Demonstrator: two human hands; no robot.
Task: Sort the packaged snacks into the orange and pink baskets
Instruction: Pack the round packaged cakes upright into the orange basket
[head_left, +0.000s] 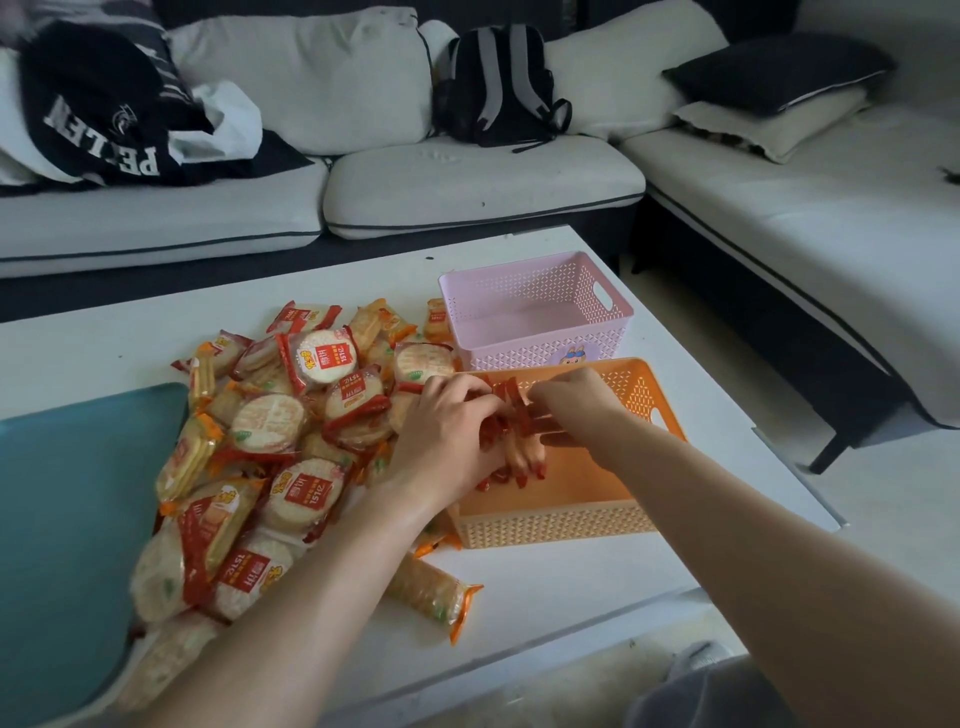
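I read the fingers of the left hand (448, 418) as curled round a bundle of red-wrapped packets (511, 452). The fingers of the right hand (570, 392) pinch the same bundle at its upper ends from the other side. The bundle stands on edge inside the orange basket (550, 527), toward its left wall.

Both forearms reach in from the near edge of the white table (571, 587). Just behind the orange basket sits the pink basket (535, 317); I cannot tell whether the two touch.

Left of the baskets lies the pile of packaged snacks (291, 415), round crackers in red-trimmed and orange-trimmed wrappers, its near edge overlapping a teal mat (72, 493). One orange-ended packet (431, 597) lies apart in front of the orange basket, beside the left forearm.

Beyond the table a pale sofa (467, 187) carries a black backpack (493, 88) and a dark cushion (779, 70).
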